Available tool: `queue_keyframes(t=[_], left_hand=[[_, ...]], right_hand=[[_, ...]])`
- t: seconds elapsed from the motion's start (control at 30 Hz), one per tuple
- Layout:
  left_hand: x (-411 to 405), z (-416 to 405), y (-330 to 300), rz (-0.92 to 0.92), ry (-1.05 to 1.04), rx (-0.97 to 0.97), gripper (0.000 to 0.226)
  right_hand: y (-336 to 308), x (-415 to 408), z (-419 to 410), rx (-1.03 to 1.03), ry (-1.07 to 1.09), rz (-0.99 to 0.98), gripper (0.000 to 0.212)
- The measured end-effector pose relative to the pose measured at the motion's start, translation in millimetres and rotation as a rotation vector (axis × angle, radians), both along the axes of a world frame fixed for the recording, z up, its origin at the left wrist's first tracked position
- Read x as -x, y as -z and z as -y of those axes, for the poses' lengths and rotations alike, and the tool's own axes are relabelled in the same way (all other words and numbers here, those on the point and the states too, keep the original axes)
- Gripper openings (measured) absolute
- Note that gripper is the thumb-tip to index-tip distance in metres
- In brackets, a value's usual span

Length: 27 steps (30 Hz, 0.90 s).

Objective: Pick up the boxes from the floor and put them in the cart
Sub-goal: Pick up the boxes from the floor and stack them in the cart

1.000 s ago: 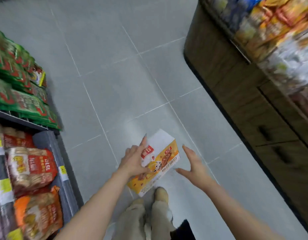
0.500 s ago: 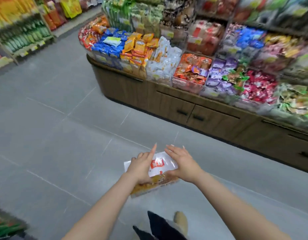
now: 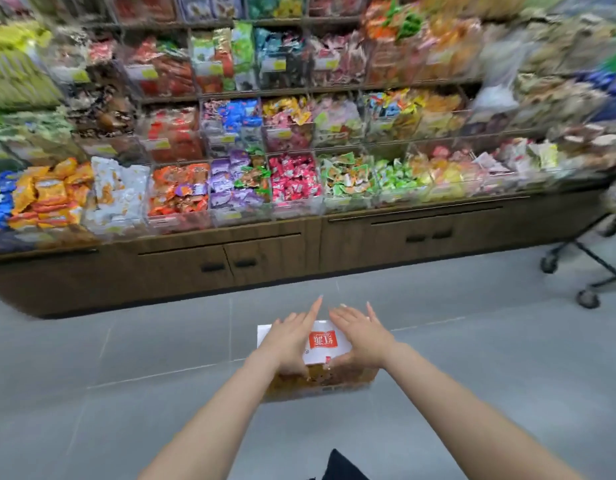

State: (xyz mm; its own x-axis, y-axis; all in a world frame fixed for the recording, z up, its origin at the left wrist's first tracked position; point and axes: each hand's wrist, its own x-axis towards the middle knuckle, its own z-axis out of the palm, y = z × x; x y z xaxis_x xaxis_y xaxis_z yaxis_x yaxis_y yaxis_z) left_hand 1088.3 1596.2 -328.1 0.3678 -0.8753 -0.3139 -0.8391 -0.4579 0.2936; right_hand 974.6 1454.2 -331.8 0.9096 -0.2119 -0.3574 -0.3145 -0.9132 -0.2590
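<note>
A white and orange box (image 3: pixel 323 342) with a red logo on top is held above the grey floor, low in the middle of the view. My left hand (image 3: pixel 288 341) lies on its left part with fingers stretched forward over the top and the thumb against the near face. My right hand (image 3: pixel 362 337) holds the right part the same way. The cart (image 3: pixel 591 262) shows only at the far right edge: a dark frame, two wheels and a bit of basket. It stands well to the right of the box.
A long wooden counter (image 3: pixel 265 258) with cupboard doors runs across the view ahead, topped by clear bins and shelves of coloured snack packets. Grey floor tiles (image 3: pixel 126 375) stretch between me and the counter. A dark piece of my clothing (image 3: pixel 341 467) shows at the bottom.
The view has swung right and up, from the floor and left shelf to the snack counter. My right hand closed onto the box, which both hands now carry. The cart came into view.
</note>
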Motion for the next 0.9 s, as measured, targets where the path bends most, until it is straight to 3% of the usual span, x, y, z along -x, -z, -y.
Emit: queue_keyframes(t=[0.3,0.5,0.6,0.73,0.9], left_hand=[[121.0,220.3,-19.6,-0.012,0.283,0.064,0.120],[153.3,337.6,-19.4,0.080,0.413,0.055,0.088],[156.9,396.3,-19.3,0.069,0.442,0.062,0.086],[182.7,498.8,-27.7,-0.101,0.511,0.107,0.079],[213.4,623.1,-35.9,-0.099,0.627,0.119,0.072]], right_hand=[[-34.2,145.2,172.7,-0.013,0.363,0.057,0.078],[-35.7,216.4,277.5,0.043,0.557,0.085,0.070],[-33.3,242.6,327.8,0.069,0.633,0.097,0.072],[-32.7,274.2,412.3,0.074,0.735,0.093,0.077],[-33.4,312.4,513.8,0.091,0.817,0.065,0.082]])
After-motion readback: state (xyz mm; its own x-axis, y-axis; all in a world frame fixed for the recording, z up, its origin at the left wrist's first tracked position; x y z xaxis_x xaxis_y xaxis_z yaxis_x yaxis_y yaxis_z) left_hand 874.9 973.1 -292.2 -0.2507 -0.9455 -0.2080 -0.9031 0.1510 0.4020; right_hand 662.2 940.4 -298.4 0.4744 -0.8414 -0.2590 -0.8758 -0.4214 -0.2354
